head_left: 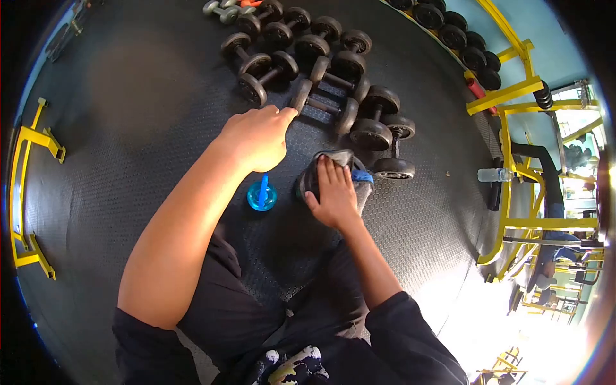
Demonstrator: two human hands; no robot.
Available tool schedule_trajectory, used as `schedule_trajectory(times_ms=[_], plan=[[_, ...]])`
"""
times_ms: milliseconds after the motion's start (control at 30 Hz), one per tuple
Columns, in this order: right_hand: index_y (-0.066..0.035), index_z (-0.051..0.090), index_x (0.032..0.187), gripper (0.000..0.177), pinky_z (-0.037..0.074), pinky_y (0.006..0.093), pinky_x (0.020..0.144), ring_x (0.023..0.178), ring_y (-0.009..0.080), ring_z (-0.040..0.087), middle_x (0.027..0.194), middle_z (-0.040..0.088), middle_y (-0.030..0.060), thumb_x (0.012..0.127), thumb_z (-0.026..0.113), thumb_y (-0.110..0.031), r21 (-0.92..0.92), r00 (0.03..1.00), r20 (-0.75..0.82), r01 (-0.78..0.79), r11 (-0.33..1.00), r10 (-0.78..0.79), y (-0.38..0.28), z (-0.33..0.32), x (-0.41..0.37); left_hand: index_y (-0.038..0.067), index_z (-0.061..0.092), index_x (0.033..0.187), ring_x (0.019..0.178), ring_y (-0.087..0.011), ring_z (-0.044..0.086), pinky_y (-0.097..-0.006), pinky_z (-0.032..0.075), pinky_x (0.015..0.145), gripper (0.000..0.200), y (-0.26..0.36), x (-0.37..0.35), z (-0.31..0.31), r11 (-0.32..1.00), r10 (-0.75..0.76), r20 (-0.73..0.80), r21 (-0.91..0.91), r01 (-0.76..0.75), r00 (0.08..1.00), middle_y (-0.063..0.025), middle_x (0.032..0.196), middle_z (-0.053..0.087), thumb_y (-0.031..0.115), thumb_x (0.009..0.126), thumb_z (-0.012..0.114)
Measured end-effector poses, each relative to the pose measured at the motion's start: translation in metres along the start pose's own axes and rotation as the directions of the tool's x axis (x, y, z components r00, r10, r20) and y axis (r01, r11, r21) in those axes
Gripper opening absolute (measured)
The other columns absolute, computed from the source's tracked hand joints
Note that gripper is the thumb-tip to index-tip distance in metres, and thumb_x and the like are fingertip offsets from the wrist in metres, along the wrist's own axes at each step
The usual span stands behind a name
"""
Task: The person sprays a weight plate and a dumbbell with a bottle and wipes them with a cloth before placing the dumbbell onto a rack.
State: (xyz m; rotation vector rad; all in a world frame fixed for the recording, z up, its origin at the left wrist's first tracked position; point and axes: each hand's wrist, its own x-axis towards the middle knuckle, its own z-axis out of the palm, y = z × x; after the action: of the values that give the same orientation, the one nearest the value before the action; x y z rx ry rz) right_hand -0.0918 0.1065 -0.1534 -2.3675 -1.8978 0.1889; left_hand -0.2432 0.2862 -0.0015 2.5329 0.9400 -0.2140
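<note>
My left hand (pixel 258 138) reaches forward with its fingers curled, and its tip overlaps the near head of a black dumbbell (pixel 324 106) in this view. Whether that hand holds anything, I cannot tell. Just below it on the floor stands a blue bottle (pixel 262 196), seen from above with its lighter blue cap part upright. My right hand (pixel 335 192) lies with fingers stretched out over a dark, grey-topped cloth bundle (pixel 339 156). A bright blue patch shows at the bundle's right side. Part of the bundle is hidden under the palm.
Several black dumbbells (pixel 371 133) lie in rows ahead on the textured black floor (pixel 147 160). Smaller grey dumbbells (pixel 220 11) are farther back. A yellow frame (pixel 29 135) stands at left. More yellow equipment (pixel 504 192), a clear bottle (pixel 494 174) and a dumbbell rack (pixel 452 36) are at right.
</note>
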Motion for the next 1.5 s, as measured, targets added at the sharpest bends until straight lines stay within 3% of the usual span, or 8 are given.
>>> schedule_trajectory(times_ms=[267, 767, 967, 1267, 1333, 1367, 1433, 1500], plan=[[-0.007, 0.032, 0.151, 0.067, 0.022, 0.0488, 0.119, 0.140, 0.0343, 0.037, 0.151, 0.041, 0.0140, 0.091, 0.053, -0.028, 0.170, 0.963, 0.218, 0.120, 0.978, -0.156, 0.029, -0.028, -0.096, 0.008, 0.046, 0.141, 0.126, -0.0329, 0.054, -0.0445, 0.044, 0.106, 0.047, 0.010, 0.018, 0.005, 0.999, 0.028, 0.015, -0.030, -0.027, 1.000, -0.0171, 0.139, 0.053, 0.007, 0.094, 0.045], [-0.008, 0.038, 0.150, 0.082, 0.013, 0.0537, 0.120, 0.148, 0.0353, 0.021, 0.156, 0.034, 0.0135, 0.092, 0.042, -0.066, 0.027, 0.983, 0.012, 0.183, 0.983, -0.184, 0.002, -0.010, 0.031, 0.009, 0.045, 0.142, 0.127, -0.0337, 0.053, -0.0451, 0.044, 0.106, 0.048, 0.007, 0.018, 0.008, 1.000, -0.001, 0.054, -0.009, 0.001, 0.999, -0.0166, 0.141, 0.052, 0.007, 0.094, 0.045], [-0.008, 0.039, 0.149, 0.069, 0.020, 0.0466, 0.120, 0.150, 0.0316, 0.018, 0.159, 0.030, 0.0112, 0.087, 0.058, -0.033, -0.259, 0.897, 0.255, 0.423, 0.868, -0.361, -0.003, -0.002, -0.048, 0.009, 0.045, 0.142, 0.126, -0.0340, 0.053, -0.0455, 0.045, 0.105, 0.048, 0.012, 0.015, 0.004, 1.000, -0.001, 0.052, -0.016, 0.002, 0.999, -0.0183, 0.139, 0.053, 0.007, 0.094, 0.045], [0.002, 0.055, 0.128, 0.052, 0.047, 0.0419, 0.100, 0.116, 0.0353, 0.058, 0.129, 0.061, 0.0187, 0.076, 0.054, 0.007, 0.373, 0.871, -0.468, 0.037, 0.927, 0.153, 0.106, -0.016, -0.091, 0.008, 0.048, 0.140, 0.123, -0.0350, 0.055, -0.0451, 0.046, 0.103, 0.048, 0.027, 0.002, 0.020, 0.997, 0.075, 0.089, -0.025, -0.073, 0.993, -0.0181, 0.137, 0.055, 0.009, 0.092, 0.048], [0.001, 0.058, 0.123, 0.038, 0.048, 0.0394, 0.098, 0.114, 0.0281, 0.061, 0.126, 0.063, 0.0140, 0.086, 0.051, 0.004, 0.957, 0.768, -0.011, -0.178, 0.229, 0.640, 0.118, -0.017, -0.089, 0.007, 0.051, 0.138, 0.123, -0.0343, 0.055, -0.0455, 0.046, 0.102, 0.045, 0.041, -0.009, 0.030, 0.995, 0.102, 0.133, -0.034, -0.099, 0.986, -0.0174, 0.136, 0.056, 0.013, 0.093, 0.050], [0.001, 0.058, 0.123, 0.038, 0.048, 0.0394, 0.098, 0.114, 0.0281, 0.061, 0.126, 0.063, 0.0140, 0.086, 0.051, 0.004, 0.961, 0.767, -0.020, -0.163, 0.225, 0.642, 0.122, -0.014, -0.088, 0.006, 0.051, 0.137, 0.123, -0.0347, 0.056, -0.0453, 0.046, 0.101, 0.044, 0.053, -0.018, 0.031, 0.992, 0.128, 0.199, -0.047, -0.121, 0.971, -0.0173, 0.135, 0.056, 0.015, 0.094, 0.050], [-0.002, 0.060, 0.121, 0.027, 0.049, 0.0365, 0.099, 0.112, 0.0222, 0.062, 0.122, 0.065, 0.0106, 0.096, 0.050, -0.004, 0.837, 0.694, 0.121, 0.312, -0.449, 0.709, 0.127, -0.010, -0.088, 0.004, 0.049, 0.138, 0.121, -0.0356, 0.056, -0.0460, 0.046, 0.101, 0.046, 0.075, -0.035, 0.047, 0.979, 0.201, 0.307, -0.083, -0.185, 0.930, -0.0173, 0.135, 0.056, 0.018, 0.094, 0.051], [-0.003, 0.060, 0.121, 0.025, 0.049, 0.0363, 0.099, 0.111, 0.0222, 0.062, 0.120, 0.066, 0.0105, 0.099, 0.049, -0.008, 0.755, 0.673, 0.135, 0.406, -0.516, 0.727, 0.128, -0.015, -0.092, 0.002, 0.038, 0.146, 0.134, -0.0378, 0.045, -0.0472, 0.040, 0.109, 0.056, 0.093, -0.051, 0.067, 0.963, 0.268, 0.398, -0.090, -0.254, 0.877, -0.0233, 0.150, 0.040, 0.025, 0.097, 0.049]])
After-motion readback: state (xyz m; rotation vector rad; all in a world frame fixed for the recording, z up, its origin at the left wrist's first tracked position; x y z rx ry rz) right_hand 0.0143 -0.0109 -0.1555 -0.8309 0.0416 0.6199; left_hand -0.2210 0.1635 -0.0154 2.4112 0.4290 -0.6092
